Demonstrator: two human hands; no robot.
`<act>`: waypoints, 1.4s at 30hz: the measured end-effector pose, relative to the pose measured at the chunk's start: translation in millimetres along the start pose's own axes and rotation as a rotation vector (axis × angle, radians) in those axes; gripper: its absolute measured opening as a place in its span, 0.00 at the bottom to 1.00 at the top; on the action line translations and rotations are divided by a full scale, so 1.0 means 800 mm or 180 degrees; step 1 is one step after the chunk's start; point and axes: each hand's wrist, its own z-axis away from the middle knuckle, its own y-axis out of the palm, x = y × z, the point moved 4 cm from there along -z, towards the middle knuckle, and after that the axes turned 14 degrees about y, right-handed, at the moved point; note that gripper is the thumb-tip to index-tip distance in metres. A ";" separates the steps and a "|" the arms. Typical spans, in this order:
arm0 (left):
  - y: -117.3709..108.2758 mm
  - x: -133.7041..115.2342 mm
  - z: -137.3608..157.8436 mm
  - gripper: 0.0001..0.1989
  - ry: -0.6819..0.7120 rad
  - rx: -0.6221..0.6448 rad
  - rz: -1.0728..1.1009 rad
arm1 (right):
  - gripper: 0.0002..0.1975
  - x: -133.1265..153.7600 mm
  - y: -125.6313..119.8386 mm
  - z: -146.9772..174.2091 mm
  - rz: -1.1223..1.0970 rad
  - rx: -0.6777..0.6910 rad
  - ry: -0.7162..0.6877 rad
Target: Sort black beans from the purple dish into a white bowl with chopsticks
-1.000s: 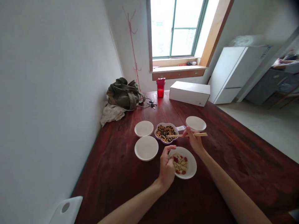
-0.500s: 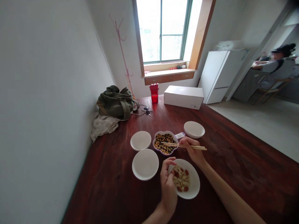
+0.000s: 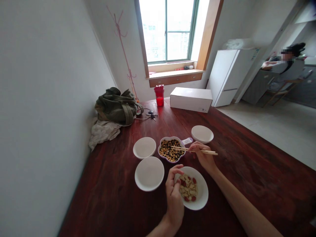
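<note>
picking stage, prob: chopsticks (image 3: 209, 152) gripped by right hand (image 3: 204, 157) over beans (image 3: 166, 151), filled bowl (image 3: 203, 194) held by left hand (image 3: 174, 194) (steady pinch likely needed next).

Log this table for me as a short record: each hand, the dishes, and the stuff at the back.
Left hand: holding the near bowl at its rim
Near bowl contents: pale slices, red pieces
Right hand: holding chopsticks, tips at the beans, contact unclear
Beans: dark and yellow, in a flower-shaped dish
Other bowls: two left, one far right, all white
Back: green bag, keys, red cup, white box
</note>
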 end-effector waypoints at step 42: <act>0.008 -0.002 -0.003 0.14 0.0124 0.0031 0.0270 | 0.25 -0.012 0.028 0.001 0.0049 0.0238 0.0142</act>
